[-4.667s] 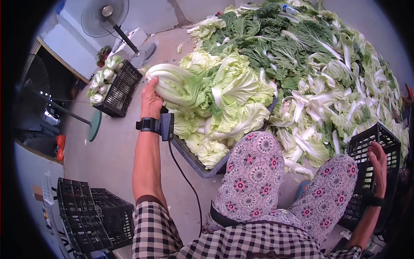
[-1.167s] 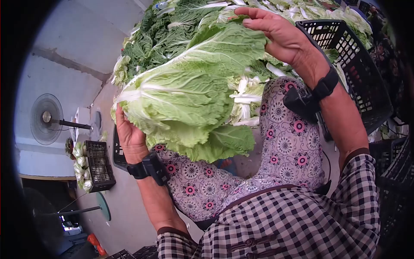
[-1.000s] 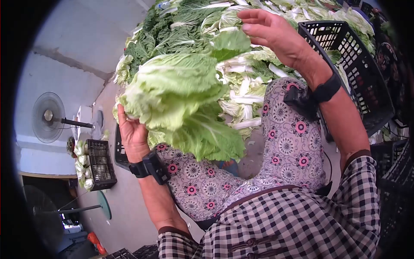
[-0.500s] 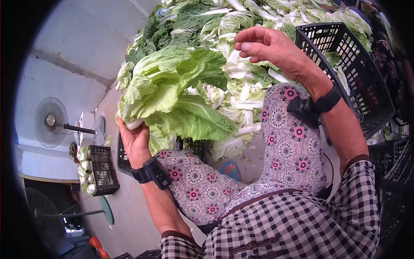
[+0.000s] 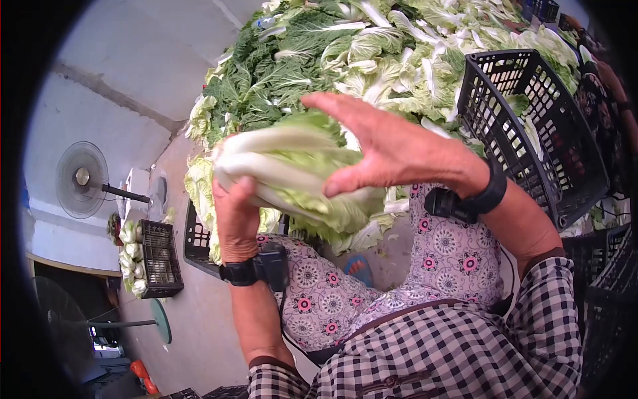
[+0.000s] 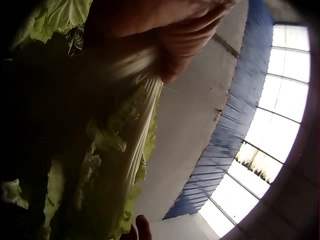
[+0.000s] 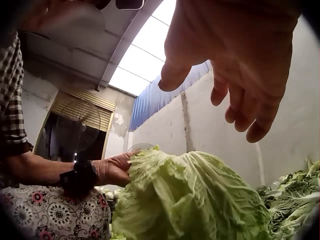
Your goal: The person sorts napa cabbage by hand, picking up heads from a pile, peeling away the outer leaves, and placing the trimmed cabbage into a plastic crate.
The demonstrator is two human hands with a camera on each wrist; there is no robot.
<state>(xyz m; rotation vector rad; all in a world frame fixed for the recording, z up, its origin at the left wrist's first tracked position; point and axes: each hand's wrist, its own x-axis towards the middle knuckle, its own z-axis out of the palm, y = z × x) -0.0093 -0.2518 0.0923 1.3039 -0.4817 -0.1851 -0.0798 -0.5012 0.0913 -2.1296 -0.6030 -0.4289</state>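
A Chinese cabbage (image 5: 279,156), white-stalked with pale green leaves, lies tilted above the left knee in the head view. My left hand (image 5: 236,216) grips it around its white base, thumb on top. Over its leafy side spreads my right hand (image 5: 392,146), thumb and fingers stretched apart. In the right wrist view, that right hand (image 7: 240,65) hangs above the cabbage (image 7: 185,195) with a gap between them, while the left hand (image 7: 115,170) holds the far end. The left wrist view shows the stalk (image 6: 145,115) close up beneath the left hand (image 6: 165,30), much of it dark.
A large heap of loose cabbage leaves (image 5: 372,46) covers the floor ahead. A black crate (image 5: 531,126) stands at right, another (image 5: 196,233) beside the left knee. Farther left are a crate (image 5: 163,259) by trimmed cabbages (image 5: 129,256) and a fan (image 5: 82,176). Another person's arm (image 5: 615,86) shows at far right.
The right hand let go of an outer leaf's tip and has moved left and down over the cabbage. The left hand has turned the cabbage so its white stalk side faces up.
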